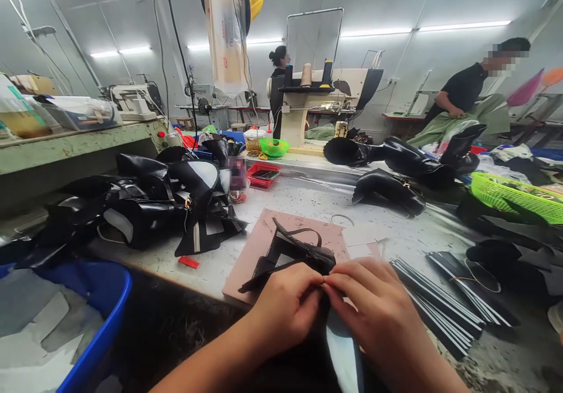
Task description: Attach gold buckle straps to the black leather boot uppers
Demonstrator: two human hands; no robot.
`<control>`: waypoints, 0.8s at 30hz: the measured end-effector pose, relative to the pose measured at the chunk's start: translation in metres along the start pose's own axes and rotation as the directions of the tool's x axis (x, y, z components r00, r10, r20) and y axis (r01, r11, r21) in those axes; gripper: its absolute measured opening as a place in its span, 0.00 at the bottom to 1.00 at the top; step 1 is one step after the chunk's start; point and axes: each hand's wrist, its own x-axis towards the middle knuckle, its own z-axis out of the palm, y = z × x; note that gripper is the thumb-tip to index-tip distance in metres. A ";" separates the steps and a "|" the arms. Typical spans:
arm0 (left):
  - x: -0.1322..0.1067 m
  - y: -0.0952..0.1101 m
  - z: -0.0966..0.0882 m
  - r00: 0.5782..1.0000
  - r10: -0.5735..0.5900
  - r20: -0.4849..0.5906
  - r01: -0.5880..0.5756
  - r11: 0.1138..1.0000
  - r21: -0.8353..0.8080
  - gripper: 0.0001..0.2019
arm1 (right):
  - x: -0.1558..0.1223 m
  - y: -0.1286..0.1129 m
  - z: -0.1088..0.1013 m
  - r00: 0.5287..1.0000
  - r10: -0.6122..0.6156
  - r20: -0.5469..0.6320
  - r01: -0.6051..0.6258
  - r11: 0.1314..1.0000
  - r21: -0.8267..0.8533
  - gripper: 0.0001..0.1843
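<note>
Both my hands meet at the near edge of the workbench over a black leather boot upper (290,251). My left hand (292,299) is closed, its thumb and fingers pinching the upper's edge. Fingertip to fingertip with it, my right hand (369,299) pinches the same edge; any small thing between the tips is hidden. Part of the upper lies on a pinkish board (255,240), with a thin strap (303,230) looping up from it. Below my hands the piece hangs down, showing a pale lining (341,346).
Black boot uppers (149,205) are heaped at left, more (391,190) at back right. Black-and-white strips (435,299) lie right of my hands. A blue bin (118,299) stands lower left. A red tray (263,176), green basket (514,196) and sewing machine (299,117) sit farther back. Two people are beyond.
</note>
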 end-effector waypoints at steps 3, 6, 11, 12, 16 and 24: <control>0.000 0.001 0.004 0.999 -0.035 -0.020 0.036 0.999 0.038 0.09 | 0.002 -0.009 0.000 0.999 -0.044 -0.030 0.039 0.989 -0.139 0.12; 0.001 0.000 0.006 0.995 -0.086 -0.045 0.086 0.996 -0.008 0.08 | 0.001 -0.013 0.003 0.994 -0.052 -0.099 0.035 0.985 -0.172 0.09; 0.000 0.000 0.008 0.990 -0.124 -0.067 0.112 0.980 -0.164 0.06 | -0.006 -0.004 0.007 0.982 0.099 -0.158 -0.084 0.992 0.096 0.08; 0.000 0.000 0.009 0.989 -0.135 -0.065 0.119 0.972 -0.200 0.05 | -0.007 -0.002 0.007 0.977 0.143 -0.158 -0.118 0.981 0.157 0.08; 0.002 -0.001 0.013 0.927 -0.368 0.080 0.342 0.733 -0.588 0.06 | -0.018 0.001 0.003 0.898 0.427 -0.108 -0.331 0.816 0.474 0.06; 0.007 -0.014 -0.002 0.726 -0.679 0.112 0.368 0.246 -0.897 0.08 | -0.080 0.028 -0.029 0.748 0.559 0.357 -0.511 0.143 0.848 0.10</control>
